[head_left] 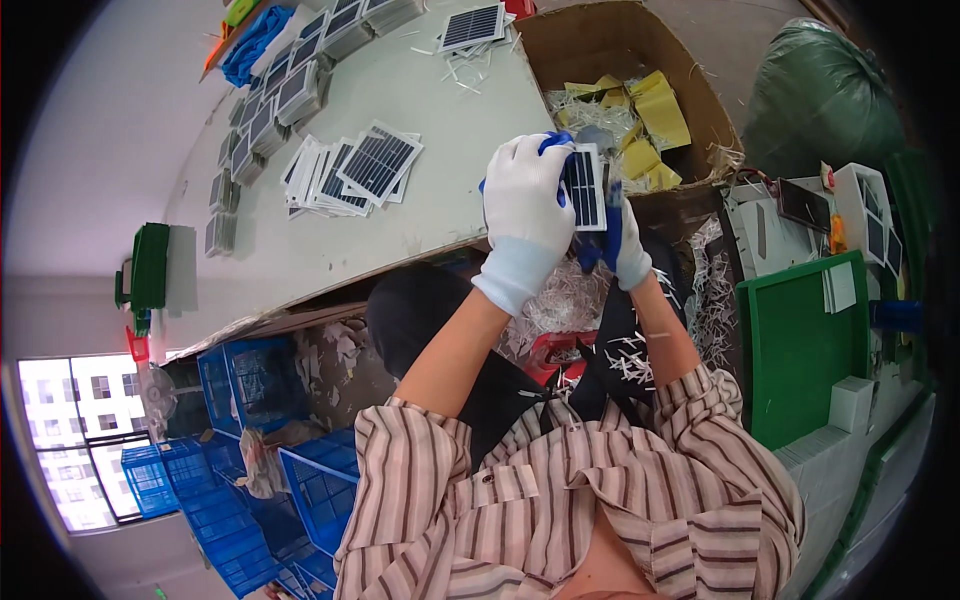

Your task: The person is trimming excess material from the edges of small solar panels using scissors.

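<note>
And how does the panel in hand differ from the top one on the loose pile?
The held panel is in the left hand, off the table; the top panel lies on other panels. The held panel looks narrow from here, while the top panel shows a broader face. Both have dark cells and white borders.

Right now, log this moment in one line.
left hand: holding small panel | right hand: beside panel, grip unclear | table: loose panel pile | cardboard box: yellow scraps
</note>
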A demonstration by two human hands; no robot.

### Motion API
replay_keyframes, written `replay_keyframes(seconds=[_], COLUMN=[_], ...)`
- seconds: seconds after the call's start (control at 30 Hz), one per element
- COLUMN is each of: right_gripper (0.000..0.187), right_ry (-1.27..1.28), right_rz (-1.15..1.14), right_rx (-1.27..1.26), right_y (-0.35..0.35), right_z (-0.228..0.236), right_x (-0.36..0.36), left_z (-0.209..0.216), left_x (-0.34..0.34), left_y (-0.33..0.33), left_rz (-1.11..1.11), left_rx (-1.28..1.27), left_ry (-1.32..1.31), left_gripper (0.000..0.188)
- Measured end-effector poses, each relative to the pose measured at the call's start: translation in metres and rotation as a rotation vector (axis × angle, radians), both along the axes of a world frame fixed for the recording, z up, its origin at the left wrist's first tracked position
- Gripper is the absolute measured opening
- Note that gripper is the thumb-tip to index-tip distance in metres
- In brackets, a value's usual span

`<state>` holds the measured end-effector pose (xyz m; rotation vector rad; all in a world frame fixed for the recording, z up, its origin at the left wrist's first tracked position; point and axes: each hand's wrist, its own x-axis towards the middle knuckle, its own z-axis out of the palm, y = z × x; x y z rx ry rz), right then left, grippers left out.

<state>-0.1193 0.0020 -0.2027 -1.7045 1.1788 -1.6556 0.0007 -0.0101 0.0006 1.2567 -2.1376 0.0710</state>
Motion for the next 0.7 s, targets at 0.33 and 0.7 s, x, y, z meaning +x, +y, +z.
replay_keyframes(seconds=[0.33, 0.7], right_gripper=[0.025, 0.025], right_ry=[-0.744, -1.199], right_rz=[0.134, 0.45], right_rx=[0.38, 0.292], right_y=[0.055, -0.074], right_z=[0.059, 0.036], right_x=[0.034, 0.057], left_z=[-0.002, 0.002], left_x=[-0.002, -0.002], left_y=[0.004, -0.001], left_rz=[0.097, 0.008], left_rx=[-0.013, 0.023], left_ry=[-0.066, -0.031], left_gripper=[0.04, 0.038])
